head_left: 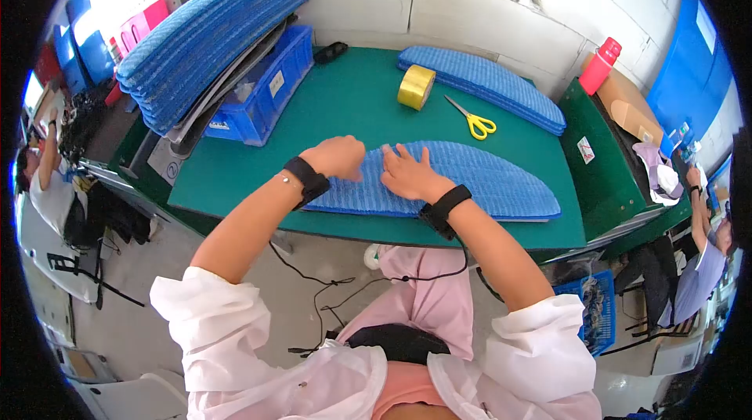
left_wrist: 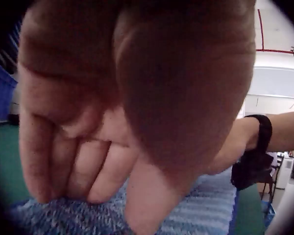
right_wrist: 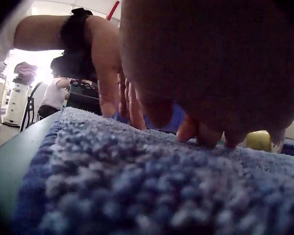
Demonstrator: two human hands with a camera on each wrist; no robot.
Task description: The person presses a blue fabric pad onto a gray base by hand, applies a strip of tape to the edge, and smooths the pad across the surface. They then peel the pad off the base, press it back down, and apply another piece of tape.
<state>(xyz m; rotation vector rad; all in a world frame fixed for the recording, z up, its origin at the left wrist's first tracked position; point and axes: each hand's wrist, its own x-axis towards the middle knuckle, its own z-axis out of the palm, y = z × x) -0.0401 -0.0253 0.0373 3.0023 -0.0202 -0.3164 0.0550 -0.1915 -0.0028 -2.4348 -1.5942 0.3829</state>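
Observation:
A half-oval blue pile mat [head_left: 486, 177] lies on the green tabletop, its straight edge towards the person. A pale layer shows under its near right edge. The left hand [head_left: 337, 160] is at the mat's left end; in the left wrist view its fingers [left_wrist: 83, 171] point down, fingertips right at the pile, with nothing in the palm. Beside it, the right hand [head_left: 411, 173] rests on the mat with fingers spread. The right wrist view shows its fingertips [right_wrist: 186, 131] against the pile.
Yellow tape roll [head_left: 416, 87], yellow-handled scissors [head_left: 472, 119] and more blue mats [head_left: 486, 83] lie behind the worked mat. A tall stack of blue mats [head_left: 211, 36] leans over a blue crate [head_left: 274, 91] at left. A red bottle [head_left: 601, 66] stands on the right-hand shelf. Cables hang below the table.

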